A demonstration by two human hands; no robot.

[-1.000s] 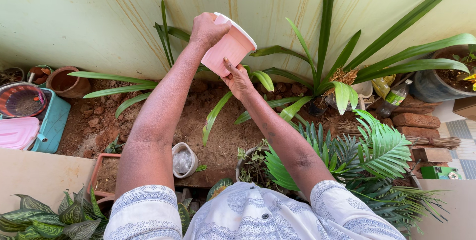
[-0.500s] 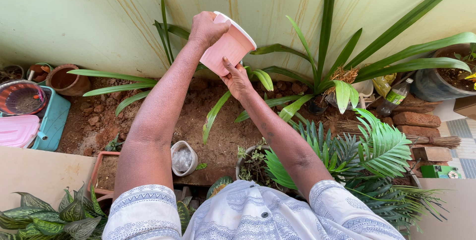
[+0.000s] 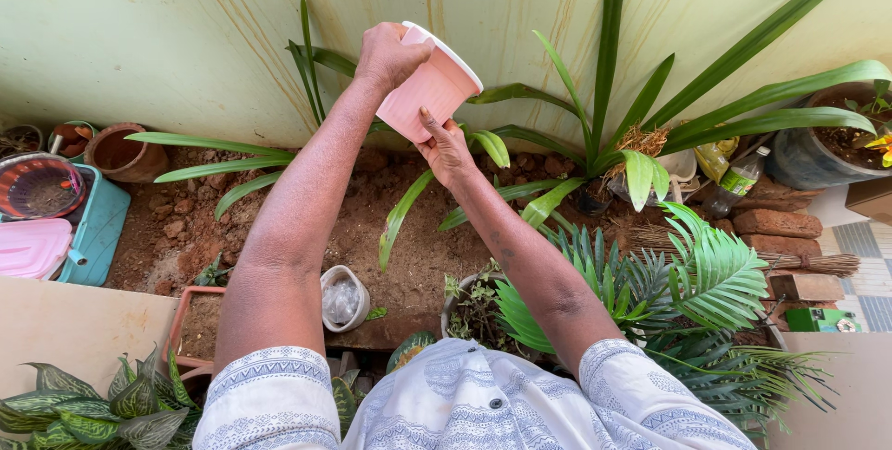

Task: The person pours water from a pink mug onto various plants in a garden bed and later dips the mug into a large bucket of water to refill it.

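Hardly anything had shifted since the earlier pictures: both arms stayed raised with the pot at the same tilt, and only the view drifted slightly. Behind everything stood the pale green wall [image 3: 186,32], streaked with brown stains, and below it lay the bed of reddish soil [image 3: 372,218], ringed by long-leaved plants [image 3: 604,97] and a palm [image 3: 715,273]. Held up against the wall was the pink plastic pot [image 3: 429,88], tipped on its side with its white rim facing up and right. The left hand [image 3: 388,55] was clenched over the rim's upper edge, seemingly to steady it, while the right hand [image 3: 446,148] gripped the base from below, fingers curled against it.
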